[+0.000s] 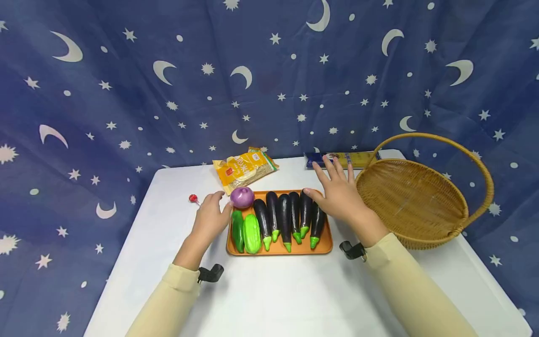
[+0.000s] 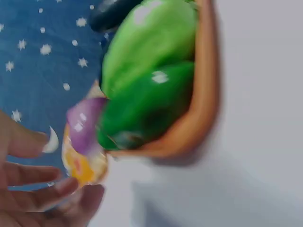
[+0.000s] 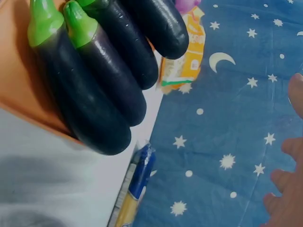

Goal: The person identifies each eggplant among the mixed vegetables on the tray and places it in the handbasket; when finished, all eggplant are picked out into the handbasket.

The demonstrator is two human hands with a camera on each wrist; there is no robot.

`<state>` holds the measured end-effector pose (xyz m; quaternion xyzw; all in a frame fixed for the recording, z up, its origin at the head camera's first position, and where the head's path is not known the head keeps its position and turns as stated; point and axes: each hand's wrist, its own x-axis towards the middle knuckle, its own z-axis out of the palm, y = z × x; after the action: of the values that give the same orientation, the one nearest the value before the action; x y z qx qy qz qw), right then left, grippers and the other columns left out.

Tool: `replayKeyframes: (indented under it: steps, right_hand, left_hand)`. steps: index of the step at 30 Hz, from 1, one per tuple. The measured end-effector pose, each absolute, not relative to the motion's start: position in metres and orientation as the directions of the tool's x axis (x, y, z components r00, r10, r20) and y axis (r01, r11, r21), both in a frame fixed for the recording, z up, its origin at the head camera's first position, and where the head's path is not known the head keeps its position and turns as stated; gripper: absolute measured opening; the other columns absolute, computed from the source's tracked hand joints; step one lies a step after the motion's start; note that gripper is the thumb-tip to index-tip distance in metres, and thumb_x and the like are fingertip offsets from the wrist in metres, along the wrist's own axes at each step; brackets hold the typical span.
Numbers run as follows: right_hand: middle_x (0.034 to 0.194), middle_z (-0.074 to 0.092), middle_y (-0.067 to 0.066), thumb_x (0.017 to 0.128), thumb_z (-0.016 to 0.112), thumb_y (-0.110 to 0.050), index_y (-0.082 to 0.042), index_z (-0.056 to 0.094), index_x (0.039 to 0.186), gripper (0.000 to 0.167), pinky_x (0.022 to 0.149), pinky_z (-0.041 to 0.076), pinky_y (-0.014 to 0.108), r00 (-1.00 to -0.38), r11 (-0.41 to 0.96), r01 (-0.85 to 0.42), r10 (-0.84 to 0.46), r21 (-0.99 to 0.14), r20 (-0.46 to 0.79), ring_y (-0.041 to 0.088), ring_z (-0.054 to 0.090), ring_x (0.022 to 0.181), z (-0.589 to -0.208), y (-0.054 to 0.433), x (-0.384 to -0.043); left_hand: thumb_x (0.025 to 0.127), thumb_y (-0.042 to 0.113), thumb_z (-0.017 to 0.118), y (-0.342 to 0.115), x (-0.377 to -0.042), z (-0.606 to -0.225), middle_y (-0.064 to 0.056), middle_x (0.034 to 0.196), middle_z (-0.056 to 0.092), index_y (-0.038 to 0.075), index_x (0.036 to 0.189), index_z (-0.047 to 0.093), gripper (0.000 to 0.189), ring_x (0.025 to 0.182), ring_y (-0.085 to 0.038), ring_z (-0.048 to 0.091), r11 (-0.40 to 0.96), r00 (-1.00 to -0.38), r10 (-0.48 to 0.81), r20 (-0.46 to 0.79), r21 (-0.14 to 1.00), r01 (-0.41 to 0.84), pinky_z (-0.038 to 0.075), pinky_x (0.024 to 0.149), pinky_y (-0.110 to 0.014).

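An orange tray (image 1: 278, 251) holds several dark eggplants (image 1: 284, 220) with green caps, a purple onion (image 1: 242, 197), a dark green cucumber-like vegetable (image 1: 237, 230) and a lighter green, ridged one (image 1: 252, 234). My left hand (image 1: 211, 216) is just left of the onion, fingers loosely bent and thumb toward it; in the left wrist view a gap shows between thumb and onion (image 2: 85, 125). Fingers spread, my right hand (image 1: 338, 194) hovers by the tray's back right corner, near the rightmost eggplant (image 1: 317, 224). It holds nothing. The right wrist view shows only its fingertips (image 3: 282, 179).
Behind the tray lies a yellow food packet (image 1: 244, 171). A long blue and yellow packet (image 1: 358, 159) lies along the back edge. The wicker basket (image 1: 412, 201) with a tall handle stands at the right. A red lollipop (image 1: 193, 198) lies left of the tray.
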<state>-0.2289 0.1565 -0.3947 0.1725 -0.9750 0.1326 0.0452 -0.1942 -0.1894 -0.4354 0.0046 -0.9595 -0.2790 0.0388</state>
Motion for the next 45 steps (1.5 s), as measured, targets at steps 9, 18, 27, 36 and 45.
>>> replayKeyframes:
  steps: [9,18,27,36,45]
  right_hand:
    - [0.168,0.003,0.011,0.099,0.051,-0.058,-0.019,0.016,0.162,0.082,0.121,0.005,0.061,-0.929,0.875,-0.369,-0.341,-0.314,0.143,0.032,-0.006,0.153,-0.388,0.148,-0.228]
    - [0.168,0.005,0.01,0.099,0.053,-0.055,-0.021,0.016,0.162,0.081,0.115,0.026,0.066,-0.917,0.804,-0.392,-0.38,-0.448,0.12,0.035,0.005,0.153,-0.391,0.125,-0.226]
    - [0.166,0.014,0.013,0.097,0.059,-0.052,-0.02,0.018,0.162,0.083,0.113,0.032,0.062,-0.914,0.764,-0.379,-0.396,-0.521,0.084,0.04,0.021,0.149,-0.404,0.109,-0.228]
    - [0.161,0.028,0.015,0.094,0.068,-0.046,-0.015,0.026,0.159,0.084,0.112,0.037,0.059,-0.942,0.741,-0.268,-0.336,-0.616,0.005,0.038,0.035,0.144,-0.42,0.09,-0.228]
    - [0.151,0.044,0.016,0.091,0.074,-0.038,-0.009,0.038,0.154,0.078,0.1,0.051,0.053,-0.973,0.666,-0.01,-0.179,-0.746,-0.147,0.034,0.051,0.131,-0.433,0.082,-0.231]
  left_hand:
    - [0.098,0.014,0.062,-0.217,-0.173,-0.477,-0.012,0.091,0.067,-0.006,0.12,0.059,0.031,0.066,-0.021,0.069,0.683,-0.934,-0.027,-0.356,0.676,-0.277,0.059,0.064,-0.035]
    - [0.09,0.0,0.065,-0.217,-0.161,-0.492,-0.013,0.089,0.064,-0.007,0.108,0.063,0.02,0.068,-0.018,0.07,0.484,-0.909,-0.017,-0.417,0.792,-0.373,0.062,0.065,-0.033]
    - [0.09,-0.003,0.066,-0.215,-0.161,-0.495,-0.013,0.087,0.064,-0.009,0.105,0.063,0.016,0.066,-0.017,0.07,0.435,-0.912,-0.005,-0.411,0.82,-0.372,0.062,0.066,-0.033]
    - [0.089,-0.001,0.067,-0.214,-0.163,-0.495,-0.012,0.086,0.063,-0.007,0.105,0.063,0.017,0.066,-0.017,0.069,0.479,-0.915,-0.013,-0.402,0.801,-0.359,0.062,0.064,-0.032]
    - [0.09,0.001,0.068,-0.214,-0.163,-0.497,-0.012,0.087,0.064,-0.006,0.106,0.064,0.018,0.065,-0.017,0.069,0.502,-0.913,-0.016,-0.407,0.787,-0.359,0.061,0.063,-0.031]
